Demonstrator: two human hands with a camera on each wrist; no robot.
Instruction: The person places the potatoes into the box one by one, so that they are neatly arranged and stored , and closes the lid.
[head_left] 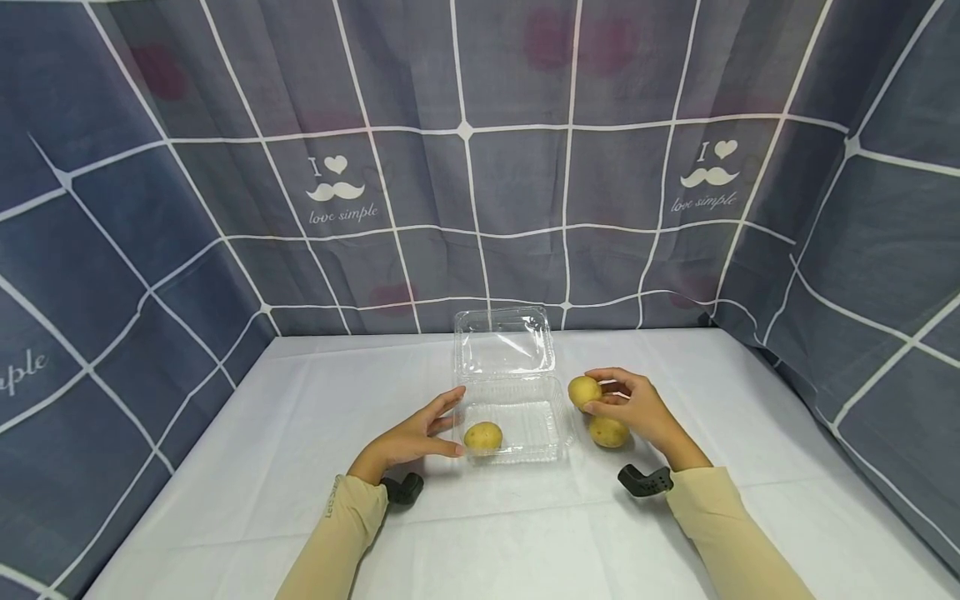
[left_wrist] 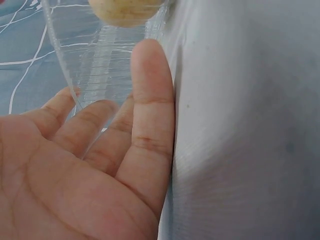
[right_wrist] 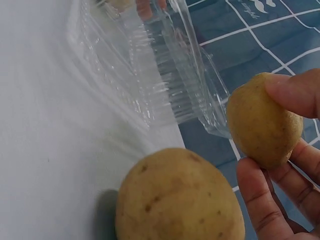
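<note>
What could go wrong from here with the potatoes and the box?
The right hand holds one potato by thumb and fingertips, so it might slip. The second potato sits close by on the table and could get knocked and roll. The clear box looks light; a bump might shift it, though the left hand is at its side.

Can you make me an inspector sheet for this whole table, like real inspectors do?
Surface: white cloth, lightly creased.
Job's things: clear plastic box, lid open; one potato inside, a second potato on the cloth to its right.
Clutter: nothing seen loose; a black device shows at each wrist.
Hands: left hand at the box's left side, fingers outstretched; right hand holds a third potato.
Cables: nothing seen.
Surroundings: grey-blue curtains with white lines, behind and both sides.
</note>
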